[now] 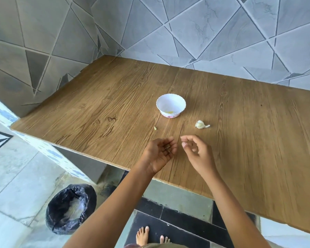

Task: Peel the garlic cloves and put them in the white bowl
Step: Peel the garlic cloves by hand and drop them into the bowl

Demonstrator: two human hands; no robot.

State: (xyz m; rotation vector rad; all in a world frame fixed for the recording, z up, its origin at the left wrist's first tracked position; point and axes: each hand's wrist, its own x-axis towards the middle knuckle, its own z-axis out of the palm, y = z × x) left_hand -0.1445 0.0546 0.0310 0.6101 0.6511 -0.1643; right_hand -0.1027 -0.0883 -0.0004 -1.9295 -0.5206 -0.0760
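One garlic piece (201,124), seemingly unpeeled, lies on the desk (97,108) near the white bowl (171,100), to its right. The bowl holds a few yellowish bits, so you look partway through. Your left hand (160,153) is spread palm-up under a dark fleck (167,147). Your right hand (195,149) hangs loosely curled, apparently empty.

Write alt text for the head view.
Over a wooden table, the left hand lies palm-up with a small dark scrap in it, and the right hand is loosely curled. Beyond them sit a white bowl and, to its right, a garlic piece.
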